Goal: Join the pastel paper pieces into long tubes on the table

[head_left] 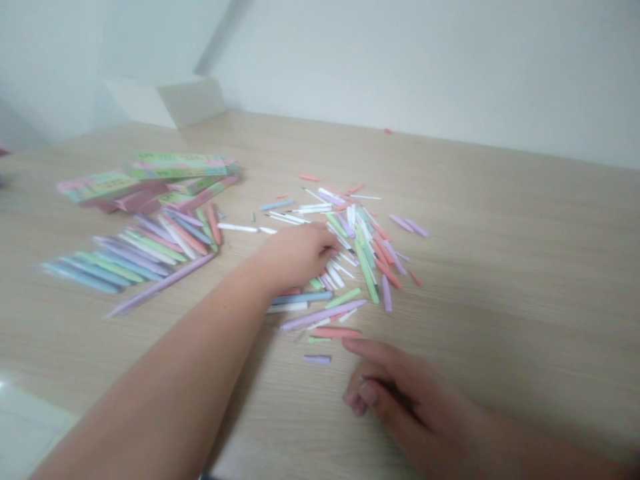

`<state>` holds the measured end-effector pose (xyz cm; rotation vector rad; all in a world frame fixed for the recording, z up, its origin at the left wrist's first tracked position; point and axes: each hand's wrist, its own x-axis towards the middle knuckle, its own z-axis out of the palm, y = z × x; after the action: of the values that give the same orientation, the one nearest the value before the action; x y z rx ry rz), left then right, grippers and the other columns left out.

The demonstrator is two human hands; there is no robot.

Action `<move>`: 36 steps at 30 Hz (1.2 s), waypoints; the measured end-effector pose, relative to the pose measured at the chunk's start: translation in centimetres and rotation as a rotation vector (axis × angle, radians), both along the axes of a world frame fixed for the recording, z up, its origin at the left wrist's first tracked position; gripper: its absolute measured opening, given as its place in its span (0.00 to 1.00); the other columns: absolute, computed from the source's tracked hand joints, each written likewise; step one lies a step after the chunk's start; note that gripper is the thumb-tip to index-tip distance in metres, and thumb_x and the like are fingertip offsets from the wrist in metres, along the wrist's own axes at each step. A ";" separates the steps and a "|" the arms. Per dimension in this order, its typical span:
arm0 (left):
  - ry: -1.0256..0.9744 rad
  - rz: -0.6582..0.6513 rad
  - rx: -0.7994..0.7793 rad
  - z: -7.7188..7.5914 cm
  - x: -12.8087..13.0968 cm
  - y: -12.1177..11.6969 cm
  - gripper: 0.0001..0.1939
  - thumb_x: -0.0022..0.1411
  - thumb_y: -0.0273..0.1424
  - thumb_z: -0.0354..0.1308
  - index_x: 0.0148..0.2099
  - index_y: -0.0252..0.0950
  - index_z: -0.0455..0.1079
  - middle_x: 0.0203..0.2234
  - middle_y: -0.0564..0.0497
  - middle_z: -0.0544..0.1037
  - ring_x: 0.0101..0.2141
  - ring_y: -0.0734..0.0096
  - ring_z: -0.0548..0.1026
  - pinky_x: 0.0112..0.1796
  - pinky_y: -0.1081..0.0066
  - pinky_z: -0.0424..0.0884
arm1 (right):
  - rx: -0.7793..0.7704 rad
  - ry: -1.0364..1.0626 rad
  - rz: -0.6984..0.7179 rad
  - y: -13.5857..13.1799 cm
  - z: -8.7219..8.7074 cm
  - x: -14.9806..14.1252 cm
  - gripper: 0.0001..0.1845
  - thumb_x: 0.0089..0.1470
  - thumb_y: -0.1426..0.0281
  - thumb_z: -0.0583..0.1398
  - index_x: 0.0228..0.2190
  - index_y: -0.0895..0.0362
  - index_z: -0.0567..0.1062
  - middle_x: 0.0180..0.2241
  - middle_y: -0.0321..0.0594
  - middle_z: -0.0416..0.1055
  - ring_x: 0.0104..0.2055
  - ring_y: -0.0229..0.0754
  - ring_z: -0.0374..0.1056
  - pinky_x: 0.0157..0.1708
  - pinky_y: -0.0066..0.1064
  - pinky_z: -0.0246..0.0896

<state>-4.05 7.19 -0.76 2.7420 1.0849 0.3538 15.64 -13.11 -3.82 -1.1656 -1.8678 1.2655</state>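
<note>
left forearm (pixel 165 373) leads to a curled left hand (pixel 295 257), nearer than the half-curled right hand (pixel 433 397) to a long green pen (pixel 367 272) rightward, pointing away on the worktop (pixel 500 267), both grips' contents unclear.

Matt plastic pen parts (pixel 367 272), wood-grain tabletop (pixel 500 287)

Left hand (pixel 296 257) beyond right hand (pixel 417 387)

Wood-grain bench (pixel 510 267) bearing a loose heap of pen parts (pixel 366 270). Left of the heap lie pens (pixel 134 256) and patterned boxes (pixel 177 167).
</note>
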 end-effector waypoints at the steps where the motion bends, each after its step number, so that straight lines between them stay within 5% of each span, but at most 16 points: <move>1: 0.012 -0.014 -0.018 -0.1 0.2 -0.2 0.16 0.68 0.36 0.49 0.45 0.42 0.78 0.42 0.49 0.79 0.43 0.61 0.76 0.45 0.64 0.70 | 0.009 -0.010 0.003 0.0 0.1 0.0 0.27 0.69 0.71 0.54 0.65 0.41 0.58 0.37 0.32 0.76 0.39 0.36 0.73 0.44 0.32 0.69; 15: 0.026 0.028 0.009 -1.0 1.3 -0.4 0.19 0.67 0.30 0.48 0.54 0.44 0.75 0.49 0.47 0.76 0.47 0.61 0.77 0.49 0.64 0.71 | 0.065 -0.034 -0.013 0.0 -0.2 -0.2 0.26 0.68 0.72 0.54 0.62 0.41 0.60 0.36 0.32 0.76 0.37 0.36 0.73 0.42 0.31 0.69; 28: 0.076 0.136 0.005 -0.9 1.2 -0.1 0.18 0.68 0.32 0.47 0.51 0.43 0.77 0.46 0.47 0.78 0.45 0.62 0.76 0.45 0.65 0.71 | 0.134 -0.069 -0.052 0.2 -0.2 -0.1 0.13 0.66 0.73 0.54 0.50 0.49 0.70 0.38 0.37 0.77 0.41 0.40 0.75 0.45 0.33 0.71; 36: 0.045 0.147 -0.031 -0.8 0.9 0.2 0.16 0.68 0.34 0.48 0.46 0.42 0.77 0.44 0.47 0.79 0.44 0.59 0.77 0.45 0.63 0.71 | 0.043 -0.114 -0.079 0.2 -0.2 0.1 0.12 0.67 0.71 0.53 0.45 0.48 0.75 0.39 0.37 0.78 0.41 0.39 0.74 0.43 0.32 0.71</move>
<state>-3.12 7.43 -1.54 2.6627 1.2961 0.2937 15.73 -12.92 -4.02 -1.2994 -1.9008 1.1321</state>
